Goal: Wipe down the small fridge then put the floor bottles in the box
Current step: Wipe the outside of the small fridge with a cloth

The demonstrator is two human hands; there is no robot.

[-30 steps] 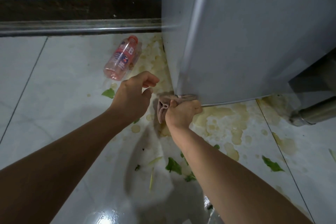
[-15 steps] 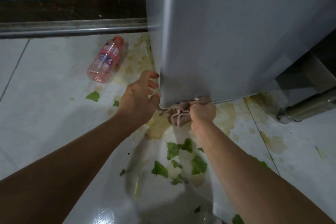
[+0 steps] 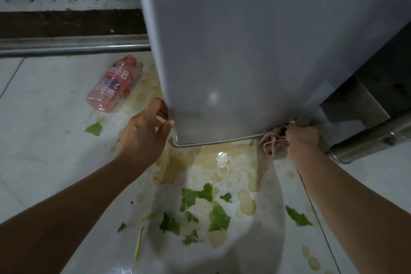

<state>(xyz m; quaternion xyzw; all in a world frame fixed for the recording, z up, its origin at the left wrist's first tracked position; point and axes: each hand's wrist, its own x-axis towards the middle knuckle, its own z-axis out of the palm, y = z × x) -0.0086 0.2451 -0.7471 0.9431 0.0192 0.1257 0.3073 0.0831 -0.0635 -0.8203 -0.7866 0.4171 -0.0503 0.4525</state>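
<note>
Right hand (image 3: 301, 140) bunching cloth (image 3: 274, 142) at fridge (image 3: 255, 51) base, left hand (image 3: 144, 133) pinching its corner; could smear floor spill (image 3: 178, 162) at 6 o'clock upward

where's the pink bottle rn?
In the head view the pink bottle lies on its side on the tiled floor, left of the fridge, beyond the left hand and below the metal rail.

**Cloth at the fridge's lower right corner**

The right hand (image 3: 302, 140) grips a bunched pinkish-beige cloth (image 3: 273, 143) against the bottom right corner of the small grey fridge (image 3: 244, 51). The left hand (image 3: 144, 134) holds the lower left corner. A pink plastic bottle (image 3: 113, 85) lies on the stained white tiled floor (image 3: 44, 140) among torn green leaf scraps (image 3: 218, 216).
</note>
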